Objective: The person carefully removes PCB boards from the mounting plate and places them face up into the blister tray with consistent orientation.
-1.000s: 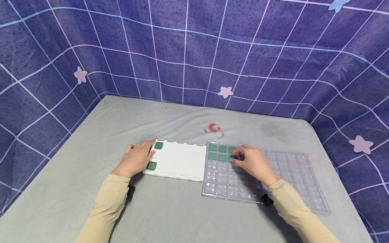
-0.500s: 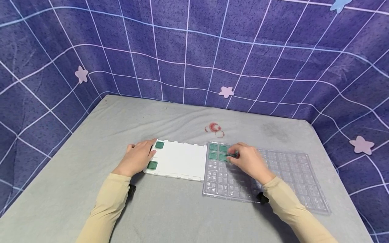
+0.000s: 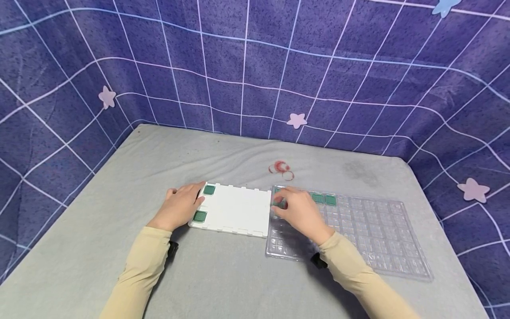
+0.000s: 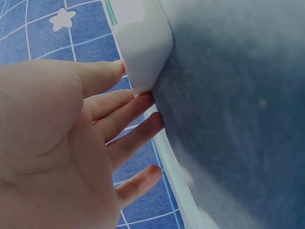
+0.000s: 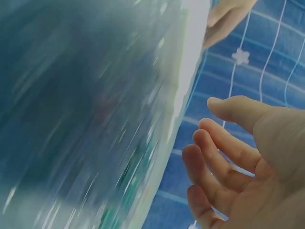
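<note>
My left hand (image 3: pixel 178 208) holds the left end of a flat white tray (image 3: pixel 239 210) with notched long edges; in the left wrist view, thumb and fingers meet its corner (image 4: pixel 143 57). Two small green square chips, a far one (image 3: pixel 209 190) and a near one (image 3: pixel 200 216), sit at that end. My right hand (image 3: pixel 299 212) is over the left part of a clear plastic tray (image 3: pixel 370 235) with many square pockets. In the right wrist view its thumb stands apart from the bent fingers (image 5: pixel 224 171), nothing between them. Green chips (image 3: pixel 330 200) show in the clear tray's far row; the hand covers others.
A grey cloth (image 3: pixel 223 274) covers the table, with a red ring-shaped mark (image 3: pixel 281 167) beyond the trays. Behind and beside the table hangs a purple grid-patterned curtain (image 3: pixel 223 66). The white and clear trays lie side by side, edges close together.
My right hand has moved left across the clear tray, uncovering chips at the right of the far row and covering those at the left. My left hand and the white tray have stayed put.
</note>
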A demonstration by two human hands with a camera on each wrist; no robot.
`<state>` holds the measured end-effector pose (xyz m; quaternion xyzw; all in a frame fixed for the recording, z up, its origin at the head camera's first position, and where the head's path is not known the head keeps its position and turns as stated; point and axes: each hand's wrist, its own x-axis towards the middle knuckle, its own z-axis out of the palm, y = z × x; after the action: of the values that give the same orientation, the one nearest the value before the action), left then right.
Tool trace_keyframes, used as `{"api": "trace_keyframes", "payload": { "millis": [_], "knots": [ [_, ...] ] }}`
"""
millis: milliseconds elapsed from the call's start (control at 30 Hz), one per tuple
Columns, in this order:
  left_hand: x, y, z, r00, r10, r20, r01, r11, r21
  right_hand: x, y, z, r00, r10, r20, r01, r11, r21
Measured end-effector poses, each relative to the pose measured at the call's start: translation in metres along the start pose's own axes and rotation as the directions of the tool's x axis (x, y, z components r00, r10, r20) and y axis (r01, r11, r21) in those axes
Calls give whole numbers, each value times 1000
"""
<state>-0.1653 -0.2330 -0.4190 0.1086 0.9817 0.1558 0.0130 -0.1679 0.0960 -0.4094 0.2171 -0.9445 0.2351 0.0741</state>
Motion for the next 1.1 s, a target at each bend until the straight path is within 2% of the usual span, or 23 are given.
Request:
{"api": "trace_keyframes", "payload": {
  "millis": [233, 467, 767, 1100],
  "knots": [
    [0, 0, 1, 1000, 2, -1, -2, 1000, 2, 12, -41, 16, 997, -69, 21, 69, 998, -5],
    [0, 0, 1, 1000, -2, 1, 2, 1000, -2, 23, -79, 33, 988, -134, 71, 139, 988, -67],
    [1, 0, 0, 1000, -5, 3, 5, 1000, -3, 36, -112, 56, 983, -130, 126, 142, 985, -93],
    [1, -1, -1, 1000, -8, 8, 8, 1000, -9, 43, -133, 77, 980, -111, 163, 131, 984, -122]
  ]
}}
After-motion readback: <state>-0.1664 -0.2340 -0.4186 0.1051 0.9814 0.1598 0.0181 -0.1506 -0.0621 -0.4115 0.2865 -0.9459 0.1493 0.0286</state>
